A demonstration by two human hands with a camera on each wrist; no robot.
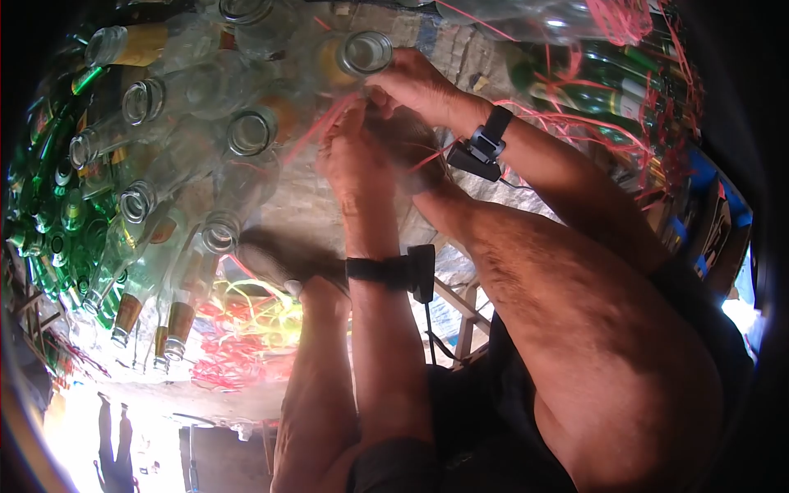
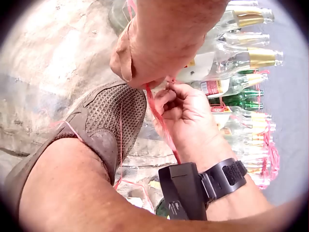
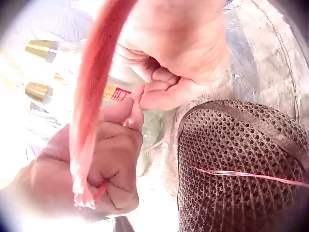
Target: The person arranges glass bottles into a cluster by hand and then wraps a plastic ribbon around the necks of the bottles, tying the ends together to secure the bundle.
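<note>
Against the clear bottles (image 1: 251, 131), my left hand (image 1: 357, 156) grips pink-red plastic string (image 1: 322, 127); its fingers (image 3: 116, 145) curl around the string in the right wrist view. Just beside it, my right hand (image 1: 411, 82) pinches the string with bent fingertips (image 3: 161, 92), the two hands' fingertips meeting. A thick red strand (image 3: 94, 96) crosses close in front of the right wrist camera. In the left wrist view a strand (image 2: 161, 123) runs down past my right hand (image 2: 188, 118). A mesh shoe (image 2: 113, 116) lies under the hands, with thin string across it.
Green bottles (image 1: 70, 205) lie at the far left, and more tied with red string (image 1: 592, 90) at the upper right. A tangle of red and yellow string (image 1: 246, 329) is on the ground by the other shoe (image 1: 288, 255). Bare legs (image 1: 575, 329) flank my left arm.
</note>
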